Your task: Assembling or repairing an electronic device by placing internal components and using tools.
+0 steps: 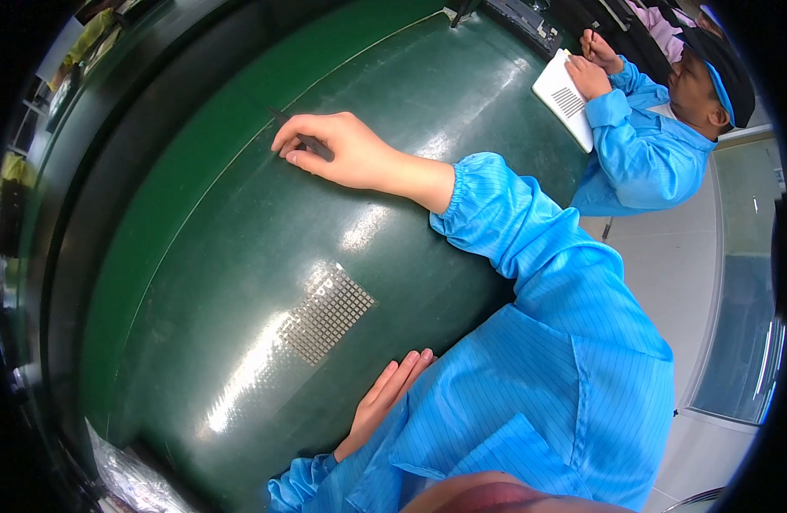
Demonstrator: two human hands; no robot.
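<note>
My right hand [346, 152] is closed around a slim black tool [315, 147] over the far part of the green table. The tool's thin end sticks out past my fingers, but its exact kind is hard to make out. Close to my body, my left hand [392, 395] lies on the table with its fingers stretched out, holding nothing. Between the two hands is a clear sheet [265, 363] on the tabletop. Small square metallic-looking pieces [332, 315] sit in a tight grid on its right part. Glare hides some of the sheet.
The green table [239, 256] has a raised dark edge [77, 171] along the left. A clear plastic bag [128, 470] lies at the lower left. At the upper right, a co-worker [654, 145] in blue holds a white board [566, 98]. A dark device [521, 24] stands at the back.
</note>
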